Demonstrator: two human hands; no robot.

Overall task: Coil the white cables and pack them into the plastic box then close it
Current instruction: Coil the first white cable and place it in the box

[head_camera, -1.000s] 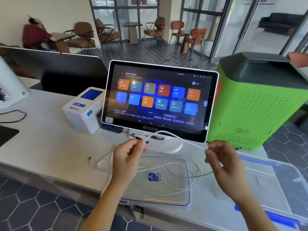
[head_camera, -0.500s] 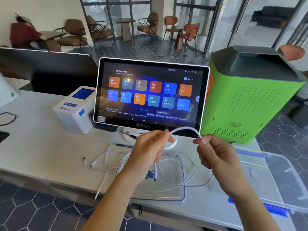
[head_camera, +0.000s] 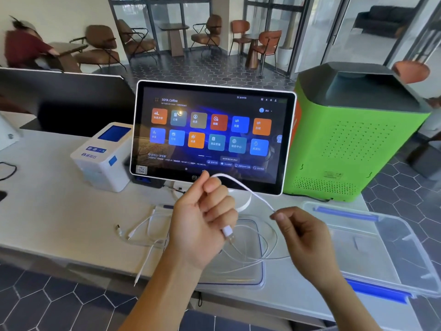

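My left hand [head_camera: 202,218] is curled around one end of a white cable [head_camera: 248,191], whose plug hangs out below the fist. My right hand [head_camera: 301,231] pinches the same cable a short way along, so a short arc spans between the hands. The rest of that cable trails in loose loops over the clear box lid [head_camera: 259,275] lying on the counter. More white cables [head_camera: 140,231] lie tangled on the counter to the left. The open clear plastic box [head_camera: 386,237] with blue latches stands at the right.
A touchscreen terminal [head_camera: 210,134] on a white stand rises just behind my hands. A white label printer [head_camera: 102,156] sits left of it and a green machine [head_camera: 353,139] right of it. The counter edge [head_camera: 71,253] runs close below the cables.
My left hand turned over and closed around the cable end, bringing the plug under the fist. My right hand slid along the cable and dropped lower, and the view shifted slightly.
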